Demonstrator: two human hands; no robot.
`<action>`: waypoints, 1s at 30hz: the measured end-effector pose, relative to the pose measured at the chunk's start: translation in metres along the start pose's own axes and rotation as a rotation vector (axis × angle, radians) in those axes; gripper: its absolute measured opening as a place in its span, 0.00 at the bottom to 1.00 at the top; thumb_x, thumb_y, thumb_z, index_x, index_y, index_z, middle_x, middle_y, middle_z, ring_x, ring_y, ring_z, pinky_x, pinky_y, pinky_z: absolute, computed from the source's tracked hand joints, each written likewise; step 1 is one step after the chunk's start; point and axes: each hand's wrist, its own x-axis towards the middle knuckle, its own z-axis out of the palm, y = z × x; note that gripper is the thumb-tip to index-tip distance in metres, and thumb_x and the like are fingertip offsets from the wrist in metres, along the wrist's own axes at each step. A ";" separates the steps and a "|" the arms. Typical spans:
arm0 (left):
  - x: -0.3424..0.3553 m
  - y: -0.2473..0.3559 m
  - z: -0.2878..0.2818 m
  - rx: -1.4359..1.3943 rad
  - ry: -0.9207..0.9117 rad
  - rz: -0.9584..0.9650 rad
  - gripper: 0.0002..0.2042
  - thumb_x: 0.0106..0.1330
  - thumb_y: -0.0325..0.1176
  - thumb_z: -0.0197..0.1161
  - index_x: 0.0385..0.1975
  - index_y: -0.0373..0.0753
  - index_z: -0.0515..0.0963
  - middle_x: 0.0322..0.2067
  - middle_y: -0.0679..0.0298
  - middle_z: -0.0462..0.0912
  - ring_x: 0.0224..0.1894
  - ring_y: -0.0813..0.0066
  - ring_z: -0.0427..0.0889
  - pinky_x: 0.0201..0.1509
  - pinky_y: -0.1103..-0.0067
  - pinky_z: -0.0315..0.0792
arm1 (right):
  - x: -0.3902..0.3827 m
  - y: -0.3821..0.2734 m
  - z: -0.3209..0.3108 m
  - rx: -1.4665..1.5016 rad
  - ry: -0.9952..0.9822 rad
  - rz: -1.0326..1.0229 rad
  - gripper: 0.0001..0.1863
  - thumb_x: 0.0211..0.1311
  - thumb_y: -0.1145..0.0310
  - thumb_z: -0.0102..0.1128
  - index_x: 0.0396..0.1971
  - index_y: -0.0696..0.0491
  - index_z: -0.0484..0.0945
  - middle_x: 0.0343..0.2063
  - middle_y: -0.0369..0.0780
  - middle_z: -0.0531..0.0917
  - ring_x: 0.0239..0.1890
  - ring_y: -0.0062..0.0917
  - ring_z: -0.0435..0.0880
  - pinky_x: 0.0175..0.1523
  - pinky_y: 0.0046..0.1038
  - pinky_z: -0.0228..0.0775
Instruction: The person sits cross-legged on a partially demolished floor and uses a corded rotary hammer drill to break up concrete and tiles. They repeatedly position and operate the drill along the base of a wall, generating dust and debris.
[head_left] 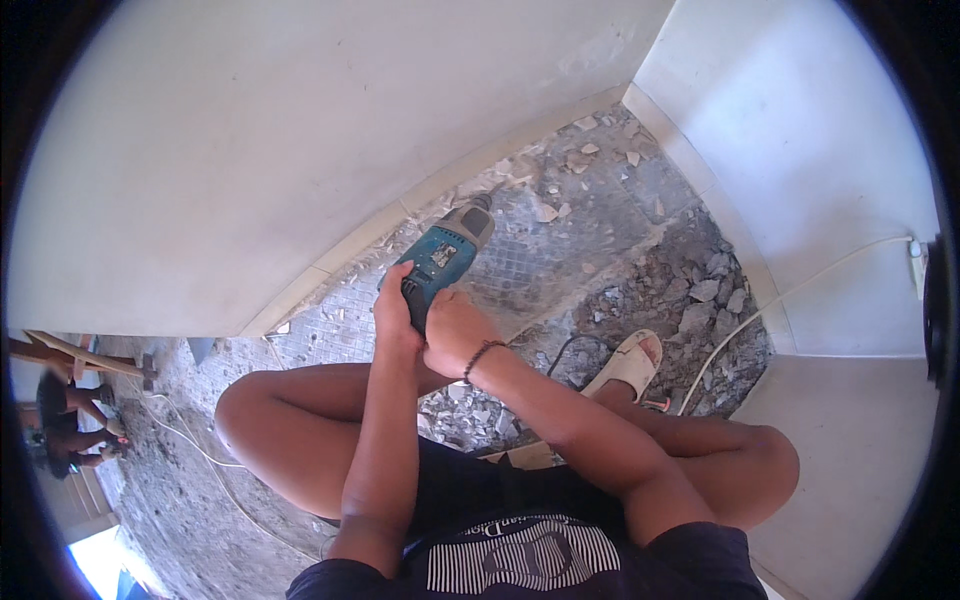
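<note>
A teal and grey power drill (440, 257) is held in both my hands, slanting away to the far right. My left hand (394, 308) is closed round the rear left side of its body. Closed over the dark grip (416, 298) is my right hand (458, 330), with a dark beaded bracelet at the wrist. The drill's front end (478, 212) points at the strip of broken floor (520, 182) along the foot of the wall. Whether the bit touches the floor cannot be made out. My fingers hide most of the grip and the trigger.
Grey rubble (700, 305) is heaped beside my sandalled foot (632, 365). A pale cord (800, 292) runs from a socket (917, 265) on the right wall. Tile skirting (470, 163) edges the walls. At far left, another person (75, 425) crouches near a wooden-handled hammer (100, 362).
</note>
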 end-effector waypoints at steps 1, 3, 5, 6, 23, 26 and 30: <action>0.002 0.005 -0.004 0.017 0.000 0.005 0.14 0.66 0.39 0.64 0.43 0.35 0.79 0.36 0.56 0.87 0.34 0.63 0.87 0.41 0.69 0.82 | 0.003 -0.004 0.003 -0.023 -0.002 -0.019 0.31 0.55 0.65 0.71 0.52 0.71 0.72 0.50 0.60 0.79 0.51 0.51 0.85 0.54 0.43 0.80; 0.007 0.009 -0.013 0.035 -0.001 0.000 0.14 0.66 0.39 0.64 0.43 0.36 0.79 0.36 0.56 0.87 0.35 0.63 0.87 0.42 0.68 0.83 | 0.006 -0.008 0.011 -0.057 0.024 -0.038 0.31 0.55 0.65 0.71 0.51 0.71 0.72 0.50 0.60 0.78 0.51 0.52 0.85 0.55 0.43 0.81; 0.011 0.006 -0.023 0.037 -0.011 -0.020 0.14 0.66 0.40 0.63 0.43 0.36 0.79 0.37 0.56 0.87 0.35 0.63 0.87 0.43 0.68 0.83 | 0.006 -0.008 0.022 0.020 0.032 0.012 0.30 0.56 0.66 0.70 0.51 0.72 0.71 0.49 0.60 0.78 0.51 0.52 0.85 0.55 0.43 0.80; 0.012 0.006 -0.028 0.031 -0.038 -0.031 0.14 0.66 0.40 0.63 0.44 0.36 0.79 0.37 0.56 0.87 0.36 0.62 0.87 0.44 0.68 0.83 | 0.007 -0.007 0.027 0.072 0.007 0.062 0.29 0.56 0.67 0.70 0.50 0.72 0.71 0.49 0.61 0.78 0.51 0.52 0.85 0.55 0.43 0.80; 0.005 -0.054 -0.059 -0.212 0.022 -0.084 0.18 0.74 0.43 0.56 0.55 0.38 0.77 0.46 0.55 0.86 0.44 0.60 0.87 0.52 0.64 0.81 | -0.006 0.018 0.035 -0.061 -0.168 0.081 0.24 0.52 0.70 0.69 0.47 0.65 0.74 0.44 0.58 0.85 0.48 0.50 0.87 0.53 0.45 0.80; 0.004 -0.064 -0.061 -0.210 -0.021 -0.064 0.21 0.76 0.47 0.54 0.58 0.40 0.76 0.48 0.54 0.85 0.46 0.58 0.86 0.53 0.63 0.80 | -0.011 0.022 0.039 -0.062 -0.139 0.084 0.25 0.51 0.70 0.70 0.48 0.66 0.74 0.43 0.58 0.85 0.48 0.50 0.88 0.53 0.45 0.80; 0.005 -0.066 -0.057 -0.192 0.027 -0.085 0.21 0.76 0.48 0.53 0.59 0.39 0.76 0.49 0.54 0.85 0.47 0.58 0.85 0.53 0.62 0.79 | -0.012 0.026 0.036 -0.075 -0.143 0.090 0.25 0.51 0.69 0.70 0.48 0.66 0.74 0.42 0.58 0.86 0.47 0.51 0.88 0.53 0.46 0.80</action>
